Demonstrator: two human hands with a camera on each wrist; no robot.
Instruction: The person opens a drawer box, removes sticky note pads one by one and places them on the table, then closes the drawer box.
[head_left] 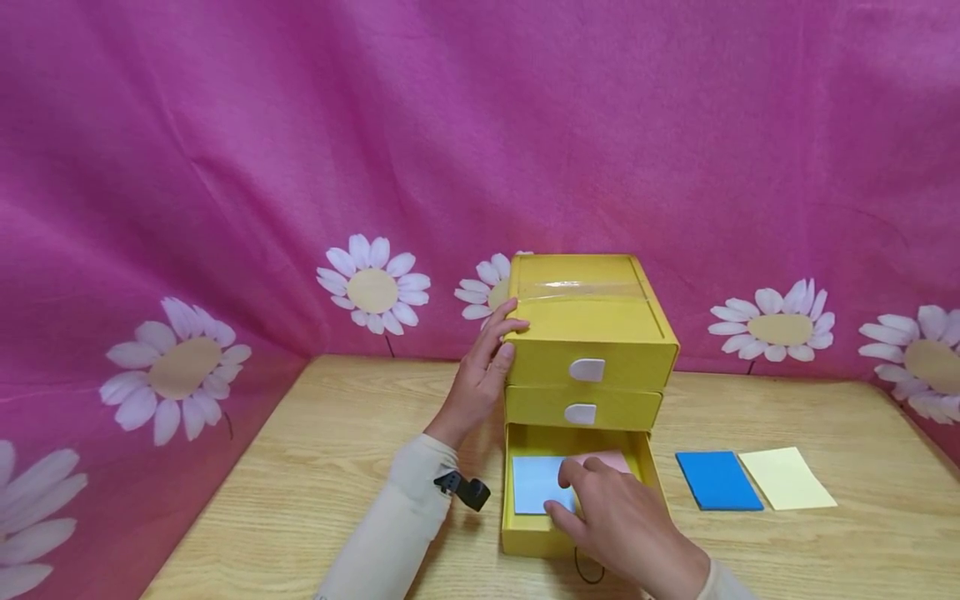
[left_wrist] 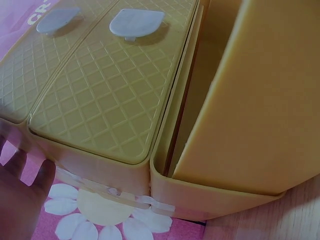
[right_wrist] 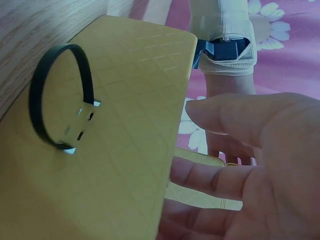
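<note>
A yellow drawer unit [head_left: 585, 321] has its bottom drawer [head_left: 532, 543] pulled out. My left hand [head_left: 480, 379] rests against the upper left side of the unit, fingertips over the top edge. Above the pulled-out drawer is my right hand [head_left: 618, 517], its thumb apart from the fingers and nothing seen between them. Those fingers reach behind the drawer front [right_wrist: 125, 130] in the right wrist view. Inside lie a light blue sheet of note paper [head_left: 536, 483] and a pink one [head_left: 615, 460], both partly hidden by the right hand.
Right of the unit, a blue note pad [head_left: 718, 481] and a pale yellow note pad [head_left: 787, 478] lie side by side on the wooden table [head_left: 300, 500]. A black loop handle [right_wrist: 37, 100] sticks out from the drawer front. Behind hangs a pink cloth [head_left: 450, 125] with daisies.
</note>
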